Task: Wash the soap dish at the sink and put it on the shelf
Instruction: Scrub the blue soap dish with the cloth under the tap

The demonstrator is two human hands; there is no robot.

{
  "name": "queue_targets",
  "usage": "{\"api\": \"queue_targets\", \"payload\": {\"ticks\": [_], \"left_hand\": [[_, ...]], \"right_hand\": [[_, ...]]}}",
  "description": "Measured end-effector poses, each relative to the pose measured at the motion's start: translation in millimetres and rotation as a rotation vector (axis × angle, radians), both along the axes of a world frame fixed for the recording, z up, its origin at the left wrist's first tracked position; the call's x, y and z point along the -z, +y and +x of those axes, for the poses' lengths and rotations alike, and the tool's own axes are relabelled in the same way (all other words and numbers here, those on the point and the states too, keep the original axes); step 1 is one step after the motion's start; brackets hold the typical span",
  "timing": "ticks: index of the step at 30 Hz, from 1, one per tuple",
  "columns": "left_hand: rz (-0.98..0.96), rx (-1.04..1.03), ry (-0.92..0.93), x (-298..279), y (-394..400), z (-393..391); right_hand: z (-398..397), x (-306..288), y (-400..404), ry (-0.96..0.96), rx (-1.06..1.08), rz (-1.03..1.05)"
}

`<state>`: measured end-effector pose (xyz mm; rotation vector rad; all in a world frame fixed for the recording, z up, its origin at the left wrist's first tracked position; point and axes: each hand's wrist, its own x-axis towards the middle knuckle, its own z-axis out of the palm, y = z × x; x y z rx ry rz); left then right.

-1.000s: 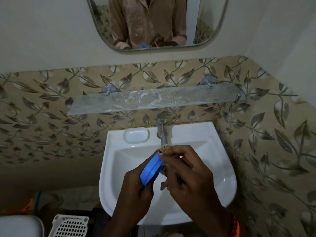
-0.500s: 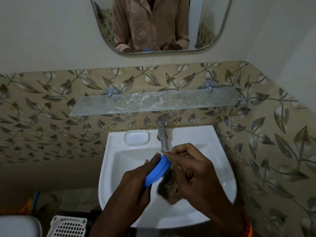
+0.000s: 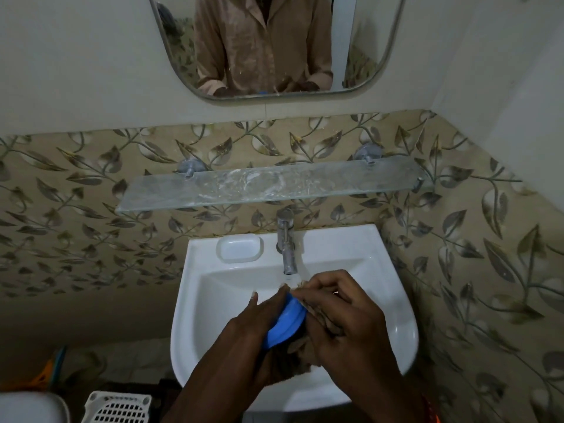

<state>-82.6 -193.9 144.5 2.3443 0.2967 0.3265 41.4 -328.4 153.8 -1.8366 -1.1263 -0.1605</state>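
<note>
Over the white sink [image 3: 393, 331] my left hand [image 3: 253, 325] holds a blue soap dish [image 3: 287, 322] on edge, fingers along its back. My right hand [image 3: 345, 319] grips a brown rag [image 3: 293, 358] and presses it against the dish's far side. The rag hangs down dark and wet below the dish. Both hands sit just under the spout of the steel tap [image 3: 287, 242]. A frosted glass shelf [image 3: 274, 187] runs along the wall above the tap, bare apart from white smears.
A moulded soap recess [image 3: 239, 248] lies left of the tap. A mirror [image 3: 274, 47] hangs above the shelf. The right wall stands close to the sink. A white perforated basket [image 3: 119, 407] and a white lid [image 3: 30, 407] are at the lower left.
The view came closer and tilted slightly. My hands have shifted a little lower in the basin, the dish turned, and the rag now hangs further below it.
</note>
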Motion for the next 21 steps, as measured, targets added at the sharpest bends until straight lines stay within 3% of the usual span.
{"api": "queue_targets", "payload": {"ticks": [2, 4, 6, 9, 11, 16, 21], "left_hand": [[-0.023, 0.025, -0.026, 1.7, -0.4, -2.6], [-0.208, 0.015, -0.053, -0.1, 4.0, -1.4], [-0.597, -0.071, -0.078, -1.0, 8.8, 4.9], [-1.409, -0.153, 0.027, 6.7, 16.4, 13.2], [-1.661, -0.121, 0.078, 12.2, 15.8, 16.4], [-1.742, -0.189, 0.139, 20.3, 9.0, 12.4], [-1.865, -0.177, 0.113, 21.9, 3.3, 5.9]], "right_hand": [[4.8, 2.5, -1.1, 0.003, 0.000, 0.026], [11.4, 3.6, -1.7, 0.085, -0.007, 0.081], [16.1, 3.8, -2.3, 0.289, -0.064, 0.163], [15.2, 5.0, 0.5, 0.427, -0.136, 0.238], [12.8, 6.0, 3.2, 0.437, -0.125, 0.215], [18.9, 10.6, 1.4, 0.477, -0.004, 0.076], [19.7, 5.5, -0.3, 0.549, -0.012, 0.109]]}}
